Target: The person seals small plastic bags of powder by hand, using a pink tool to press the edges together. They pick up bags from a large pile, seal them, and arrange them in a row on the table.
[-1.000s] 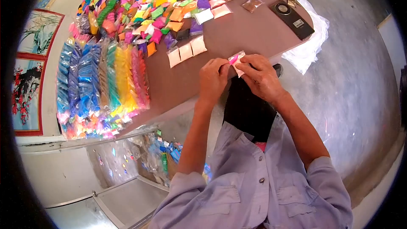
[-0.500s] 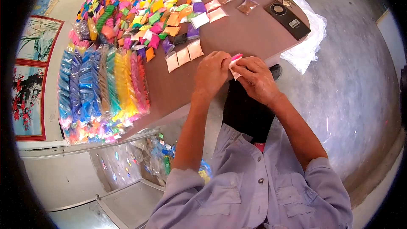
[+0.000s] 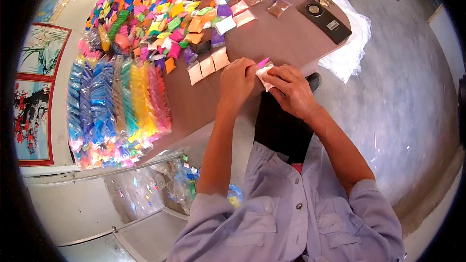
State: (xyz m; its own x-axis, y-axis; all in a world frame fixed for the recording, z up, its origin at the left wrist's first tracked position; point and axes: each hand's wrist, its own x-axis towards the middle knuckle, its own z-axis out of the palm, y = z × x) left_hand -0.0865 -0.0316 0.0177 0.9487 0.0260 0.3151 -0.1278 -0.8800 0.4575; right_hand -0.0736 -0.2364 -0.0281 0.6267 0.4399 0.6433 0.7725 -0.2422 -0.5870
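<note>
Both my hands meet just off the table's front edge, above my lap. My right hand (image 3: pixel 292 90) pinches a small pale plastic packet (image 3: pixel 265 74) between thumb and fingers. Close beside it, my left hand (image 3: pixel 237 81) is closed with its fingertips at the packet's left side. A narrow bright pink strip (image 3: pixel 262 62) sticks out at the left fingertips, above the packet; its kind is too small to make out. Three pale peach packets (image 3: pixel 208 66) lie joined in a row on the table, left of my left hand.
A large heap of colourful small packets (image 3: pixel 179 8) covers the brown table's (image 3: pixel 286 39) far left. Bundled strips of packets (image 3: pixel 116 102) lie at the left edge. A black phone-like device (image 3: pixel 326 22), keys (image 3: pixel 324 0) and a white plastic bag (image 3: pixel 357 43) are at the right.
My left hand has shifted slightly left, and the pink strip has moved with it. The pale packet stays in my right fingers, now showing more of its surface.
</note>
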